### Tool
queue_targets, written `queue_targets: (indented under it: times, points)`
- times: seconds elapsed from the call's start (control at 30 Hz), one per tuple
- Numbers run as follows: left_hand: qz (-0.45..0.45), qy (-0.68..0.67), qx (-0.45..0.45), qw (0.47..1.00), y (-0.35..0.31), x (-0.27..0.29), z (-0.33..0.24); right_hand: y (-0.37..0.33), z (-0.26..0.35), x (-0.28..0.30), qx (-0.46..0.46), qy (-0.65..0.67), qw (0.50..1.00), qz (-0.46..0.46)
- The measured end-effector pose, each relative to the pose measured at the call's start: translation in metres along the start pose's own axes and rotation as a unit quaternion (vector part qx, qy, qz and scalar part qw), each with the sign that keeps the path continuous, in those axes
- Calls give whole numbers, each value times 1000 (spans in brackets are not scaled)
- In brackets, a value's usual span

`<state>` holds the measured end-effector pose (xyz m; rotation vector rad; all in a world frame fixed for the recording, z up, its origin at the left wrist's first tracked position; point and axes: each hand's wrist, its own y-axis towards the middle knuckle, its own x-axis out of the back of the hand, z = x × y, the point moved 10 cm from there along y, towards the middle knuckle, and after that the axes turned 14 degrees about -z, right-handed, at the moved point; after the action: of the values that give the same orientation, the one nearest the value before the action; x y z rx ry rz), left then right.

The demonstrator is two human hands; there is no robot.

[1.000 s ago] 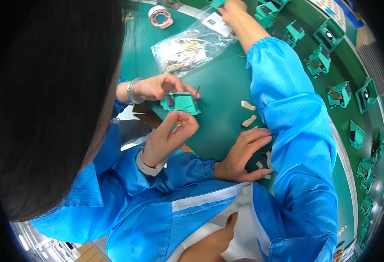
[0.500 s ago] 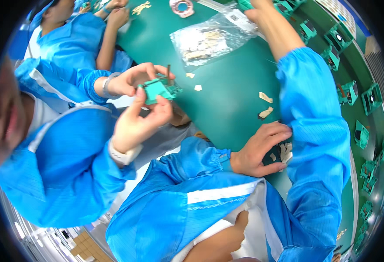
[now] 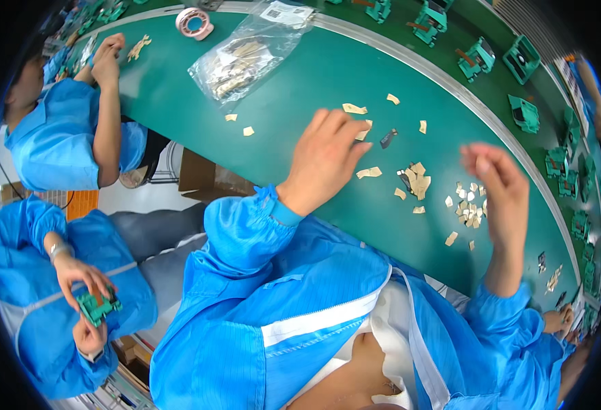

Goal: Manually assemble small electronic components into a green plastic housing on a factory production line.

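Observation:
My left hand [image 3: 324,160] is over the green table [image 3: 211,147], palm down, with its fingers bent and its thumb apart. A small beige piece [image 3: 364,130] shows at the gap between its index finger and thumb; whether they touch it I cannot tell. My right hand [image 3: 502,188] is raised above the table's right part, fingers curled and blurred by motion. Whether it holds anything is unclear. Between my hands lie a loose heap of beige pieces [image 3: 420,183] and a dark piece [image 3: 389,138]. Beside the right wrist is a cluster of smaller pale bits [image 3: 470,212].
A clear plastic bag [image 3: 246,58] of beige pieces lies at the far side, near a pink-and-white tape roll [image 3: 194,24]. Green fixtures [image 3: 477,60] line the track beyond the metal rail [image 3: 410,58]. At left, one co-worker holds a green fixture [image 3: 99,306]; another sits farther off.
My right hand has come back from the far rail to above the table. My left hand has lifted off the heap and shifted left. The view has turned; the co-worker's fixture appears lower.

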<state>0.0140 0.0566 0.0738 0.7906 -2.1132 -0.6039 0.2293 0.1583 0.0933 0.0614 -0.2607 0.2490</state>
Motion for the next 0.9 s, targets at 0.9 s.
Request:
queue_targets:
  times: [0.9]
  points:
    - [37,-356,-29,933,-4,-12,-65,-92,-37,-84,-293,461,820,169]
